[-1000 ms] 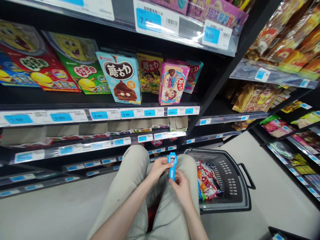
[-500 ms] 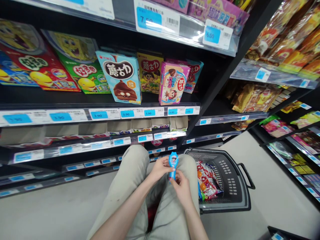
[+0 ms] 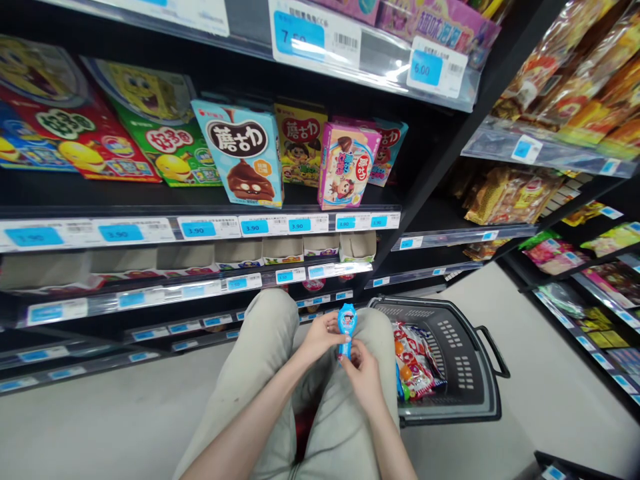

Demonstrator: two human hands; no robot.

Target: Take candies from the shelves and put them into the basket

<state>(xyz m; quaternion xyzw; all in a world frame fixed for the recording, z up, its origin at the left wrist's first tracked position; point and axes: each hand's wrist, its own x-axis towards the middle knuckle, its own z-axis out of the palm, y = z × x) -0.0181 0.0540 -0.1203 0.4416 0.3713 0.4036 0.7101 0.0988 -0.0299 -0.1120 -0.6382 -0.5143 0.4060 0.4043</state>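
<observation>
Head cam, looking down: seated or crouched person w/ pale trousers point(image 3: 265, 373) in a shop aisle. Blue watch-shaped item point(image 3: 347, 321), small cartoon figure on its round end, is held upright in view btwn the knees, nearer the R one. L hand point(image 3: 321, 335) pinches it approx. mid-length, thumb across the front; R hand point(image 3: 364, 368) grips its lower end w/ fingertips. To the R, dark grey basket point(image 3: 465, 341) on the floor w/ shiny snack pkts point(image 3: 420, 363) inside. Ahead, black shelf point(image 3: 300, 197) w/ light-blue box point(image 3: 243, 157) & pink box point(image 3: 347, 167), price tags below.
</observation>
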